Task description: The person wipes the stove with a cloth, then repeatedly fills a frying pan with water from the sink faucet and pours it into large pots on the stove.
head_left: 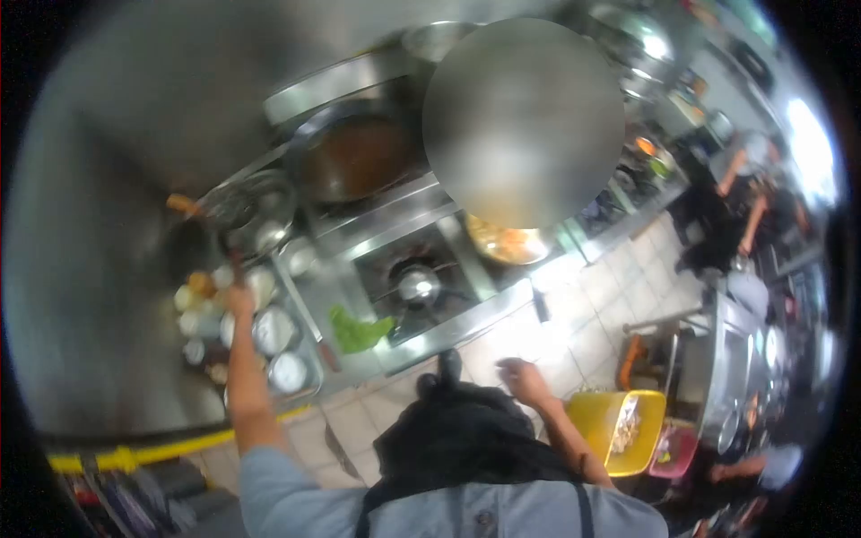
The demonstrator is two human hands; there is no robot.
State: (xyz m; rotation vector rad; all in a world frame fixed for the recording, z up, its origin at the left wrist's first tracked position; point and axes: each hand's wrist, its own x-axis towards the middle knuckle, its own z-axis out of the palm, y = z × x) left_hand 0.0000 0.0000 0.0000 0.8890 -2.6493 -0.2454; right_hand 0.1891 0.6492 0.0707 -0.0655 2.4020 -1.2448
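Note:
My left hand reaches out over a tray of condiment containers. Its fingers are closed around the brown handle of a utensil, whose head I cannot make out near a metal bowl. Low in front of my body, my right hand hangs over the floor, fingers loosely apart and holding nothing. Between the hands a green cloth or leaf lies on the stove's edge, beside a long tool with a brown handle.
A bare burner sits ahead, with a large dark wok behind it. A pan of food is partly covered by a grey blur. A yellow bin and a pink bin stand right. Co-workers are at far right.

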